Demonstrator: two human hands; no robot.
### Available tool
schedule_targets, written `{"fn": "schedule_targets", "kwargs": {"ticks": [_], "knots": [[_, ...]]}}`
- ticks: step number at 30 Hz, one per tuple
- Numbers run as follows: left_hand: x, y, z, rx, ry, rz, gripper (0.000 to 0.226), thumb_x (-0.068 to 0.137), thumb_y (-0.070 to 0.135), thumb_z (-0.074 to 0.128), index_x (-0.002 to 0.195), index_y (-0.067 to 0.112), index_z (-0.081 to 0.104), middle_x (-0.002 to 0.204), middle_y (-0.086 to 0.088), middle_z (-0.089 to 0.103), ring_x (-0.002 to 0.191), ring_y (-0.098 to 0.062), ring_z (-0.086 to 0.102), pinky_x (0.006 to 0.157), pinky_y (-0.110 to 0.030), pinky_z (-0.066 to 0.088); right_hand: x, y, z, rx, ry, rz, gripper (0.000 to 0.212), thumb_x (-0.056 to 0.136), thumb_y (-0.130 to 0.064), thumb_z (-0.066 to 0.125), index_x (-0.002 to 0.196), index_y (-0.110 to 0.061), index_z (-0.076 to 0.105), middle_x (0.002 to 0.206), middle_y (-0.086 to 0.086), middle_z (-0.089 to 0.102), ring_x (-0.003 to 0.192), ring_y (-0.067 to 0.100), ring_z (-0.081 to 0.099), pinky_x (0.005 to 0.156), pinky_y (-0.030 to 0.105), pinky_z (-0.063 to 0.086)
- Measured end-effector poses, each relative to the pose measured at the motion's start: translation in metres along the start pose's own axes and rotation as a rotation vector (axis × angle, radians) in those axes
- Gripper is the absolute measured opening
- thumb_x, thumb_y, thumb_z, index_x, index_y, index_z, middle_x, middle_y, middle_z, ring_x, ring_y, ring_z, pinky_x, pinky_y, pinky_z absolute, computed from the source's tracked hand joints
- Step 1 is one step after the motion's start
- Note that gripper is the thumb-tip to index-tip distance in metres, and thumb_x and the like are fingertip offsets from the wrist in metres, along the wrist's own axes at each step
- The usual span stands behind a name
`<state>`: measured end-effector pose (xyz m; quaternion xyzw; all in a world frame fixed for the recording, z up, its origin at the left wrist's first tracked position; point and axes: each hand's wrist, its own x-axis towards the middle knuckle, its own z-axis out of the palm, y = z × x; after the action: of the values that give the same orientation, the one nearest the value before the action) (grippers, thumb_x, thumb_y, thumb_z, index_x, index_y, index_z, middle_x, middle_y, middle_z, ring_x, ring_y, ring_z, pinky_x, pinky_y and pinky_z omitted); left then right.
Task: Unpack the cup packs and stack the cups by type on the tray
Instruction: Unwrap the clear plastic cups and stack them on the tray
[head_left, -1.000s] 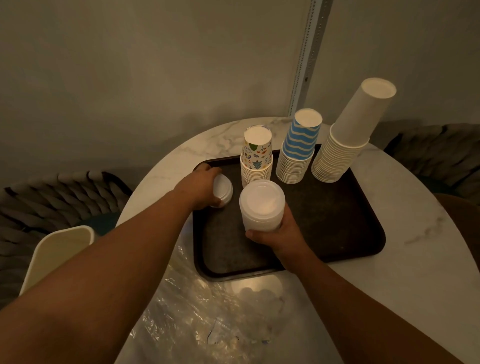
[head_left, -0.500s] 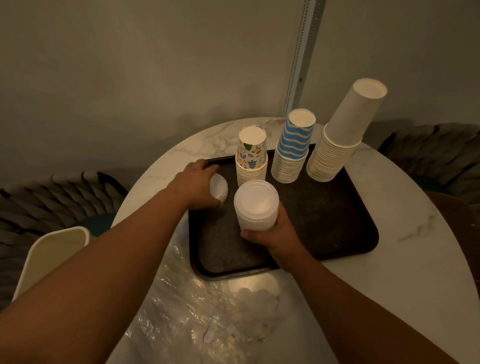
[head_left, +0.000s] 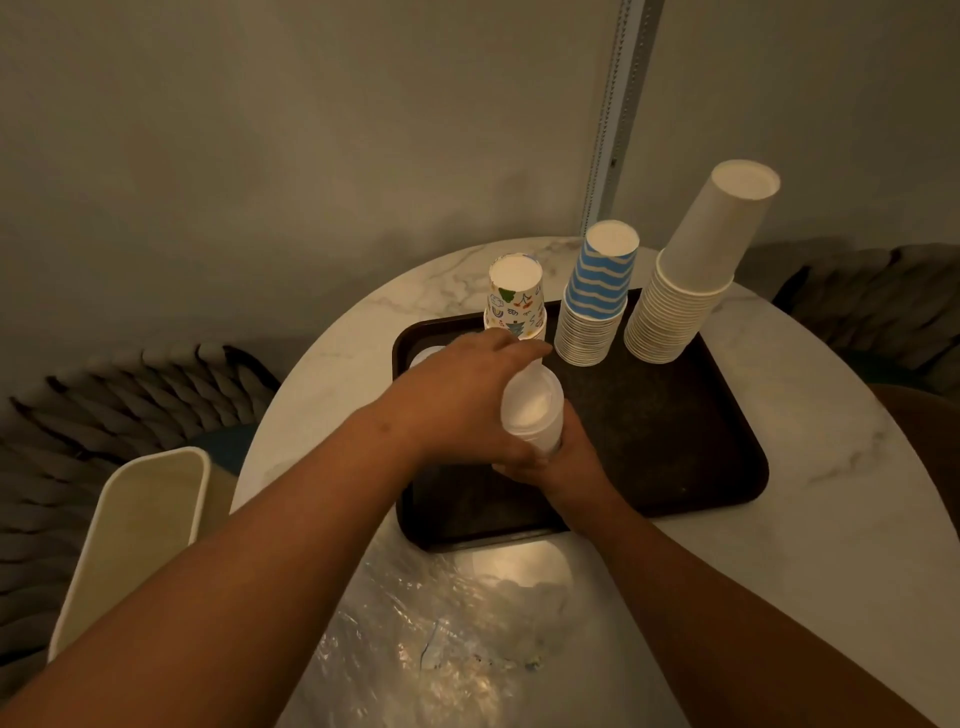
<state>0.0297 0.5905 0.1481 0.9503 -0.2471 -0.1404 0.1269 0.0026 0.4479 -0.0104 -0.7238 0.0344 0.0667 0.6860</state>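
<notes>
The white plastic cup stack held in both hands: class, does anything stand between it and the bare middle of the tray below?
Nothing visible does. The white plastic cup stack sits in the left hand and right hand directly over bare tray. The three paper cup stacks stand farther back.

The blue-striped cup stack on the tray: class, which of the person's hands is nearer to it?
Left. The left hand reaches over the white cup stack, fingers ending just short of the blue-striped cup stack. The right hand grips the white stack lower down, farther away.
</notes>
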Motion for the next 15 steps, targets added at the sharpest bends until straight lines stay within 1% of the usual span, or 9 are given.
{"fn": "schedule_targets", "kwargs": {"ticks": [1,2,3,5,7,9,11,13,15], "knots": [[0.0020,0.0006,0.0026,0.017,-0.009,-0.002,0.107,0.063,0.058,0.080,0.151,0.035,0.024,0.150,0.007,0.035,0.138,-0.017,0.031,0.110,-0.036,0.033,0.0007,-0.0016,0.0003,-0.015,0.003,-0.007,0.092,0.055,-0.011,0.093,0.124,-0.038,0.039,0.129,-0.011,0.050,0.119,0.006,0.049,0.094,0.013,0.043],[0.0038,0.0017,0.0051,0.035,-0.019,-0.006,0.106,0.065,0.056,0.081,0.151,0.035,0.022,0.152,0.006,0.034,0.140,-0.018,0.030,0.111,-0.037,0.033,0.0015,-0.0020,0.0001,-0.025,0.005,-0.004,0.092,0.057,-0.007,0.092,0.124,-0.037,0.037,0.126,-0.014,0.048,0.116,0.002,0.048,0.087,0.006,0.041],[0.0055,0.0027,0.0073,0.050,-0.029,-0.014,0.106,0.067,0.054,0.081,0.152,0.034,0.021,0.153,0.006,0.033,0.141,-0.019,0.028,0.111,-0.037,0.032,0.0024,-0.0011,-0.0005,-0.030,0.004,-0.002,0.091,0.057,-0.005,0.091,0.124,-0.036,0.037,0.123,-0.017,0.049,0.113,-0.002,0.049,0.083,0.003,0.041],[0.0077,0.0032,0.0098,0.059,-0.038,-0.031,0.104,0.070,0.050,0.080,0.152,0.034,0.020,0.154,0.004,0.032,0.142,-0.020,0.027,0.112,-0.038,0.031,0.0035,0.0015,-0.0011,-0.033,-0.005,-0.010,0.086,0.057,-0.002,0.090,0.119,-0.037,0.042,0.119,-0.022,0.050,0.108,-0.009,0.052,0.081,0.001,0.041],[0.0080,0.0017,0.0101,0.029,-0.039,-0.041,0.101,0.071,0.047,0.080,0.152,0.034,0.021,0.155,0.005,0.032,0.142,-0.019,0.027,0.112,-0.037,0.031,0.0025,0.0032,-0.0015,-0.009,-0.011,0.003,0.085,0.057,-0.003,0.091,0.118,-0.038,0.046,0.122,-0.018,0.054,0.111,-0.007,0.054,0.084,0.006,0.044],[0.0072,-0.0003,0.0091,-0.020,-0.031,-0.049,0.099,0.071,0.047,0.081,0.151,0.035,0.023,0.155,0.006,0.032,0.141,-0.017,0.028,0.112,-0.034,0.030,0.0015,0.0053,-0.0020,0.040,-0.011,0.012,0.085,0.053,-0.010,0.092,0.121,-0.037,0.048,0.126,-0.008,0.058,0.116,0.006,0.056,0.089,0.018,0.049],[0.0063,-0.0013,0.0081,-0.056,-0.015,-0.052,0.099,0.070,0.047,0.082,0.150,0.035,0.025,0.155,0.008,0.033,0.140,-0.015,0.030,0.111,-0.032,0.030,0.0009,0.0062,-0.0021,0.067,-0.006,0.014,0.085,0.049,-0.017,0.091,0.121,-0.037,0.049,0.128,-0.003,0.059,0.118,0.013,0.057,0.095,0.029,0.050],[0.0063,-0.0016,0.0082,-0.067,-0.001,-0.043,0.097,0.070,0.047,0.082,0.150,0.035,0.027,0.154,0.008,0.034,0.139,-0.014,0.031,0.110,-0.030,0.030,0.0007,0.0065,-0.0017,0.079,-0.004,0.014,0.086,0.048,-0.021,0.091,0.122,-0.038,0.049,0.129,-0.001,0.059,0.119,0.014,0.057,0.097,0.034,0.050],[0.0067,-0.0027,0.0083,-0.083,0.015,-0.040,0.096,0.070,0.046,0.081,0.149,0.035,0.028,0.152,0.008,0.035,0.139,-0.014,0.031,0.109,-0.030,0.030,0.0003,0.0057,-0.0012,0.077,-0.002,0.011,0.086,0.048,-0.021,0.091,0.122,-0.037,0.049,0.129,-0.001,0.059,0.119,0.013,0.057,0.097,0.034,0.050]]}}
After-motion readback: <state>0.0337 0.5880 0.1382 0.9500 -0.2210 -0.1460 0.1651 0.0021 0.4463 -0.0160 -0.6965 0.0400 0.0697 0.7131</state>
